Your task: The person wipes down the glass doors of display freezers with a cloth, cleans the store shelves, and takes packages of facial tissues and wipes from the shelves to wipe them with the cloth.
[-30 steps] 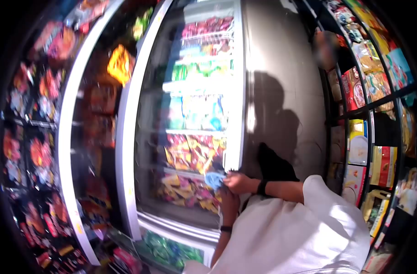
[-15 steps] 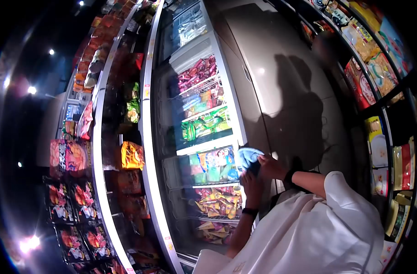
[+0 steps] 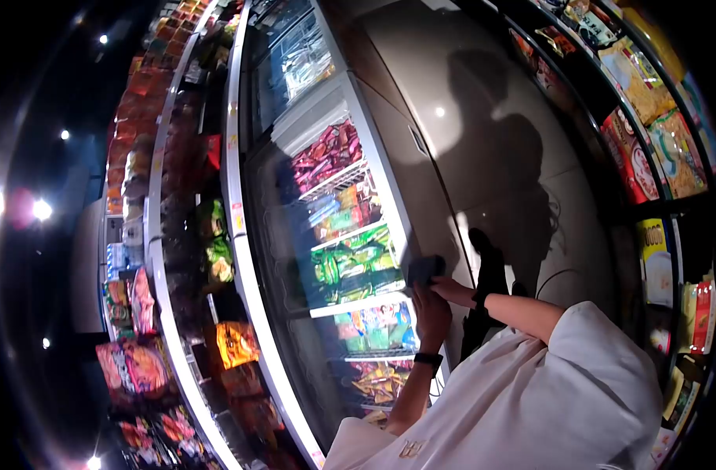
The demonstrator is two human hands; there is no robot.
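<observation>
Close together at the near edge of the freezer (image 3: pixel 391 211), my two hands meet around a folded cloth (image 3: pixel 426 269). The cloth looks dark in the shade, and its outline is hard to make out. My left hand (image 3: pixel 431 312), with a black band at the wrist, has its fingers closed at the cloth's lower side. My right hand (image 3: pixel 453 291) comes in from the right and pinches the cloth's near end. Below the freezer's glass lie green packs (image 3: pixel 350 262), pinkish-red packs (image 3: pixel 328 157) and cone-shaped wrapped packs (image 3: pixel 380 381) in wire baskets.
Beyond the freezer, shelves carry an orange bag (image 3: pixel 237 345) and a pink pack (image 3: pixel 134 366). A tiled floor (image 3: pixel 420 63) with a person-shaped shadow runs along the freezer's right side. Shelves with a red pack (image 3: pixel 629 153) and a yellow pack (image 3: pixel 654 243) stand at the right.
The view has shifted, so freezer and shelves sit differently. My hands, with the cloth, have moved up along the freezer edge toward the green packs. The cloth, lit pale blue before, now looks dark.
</observation>
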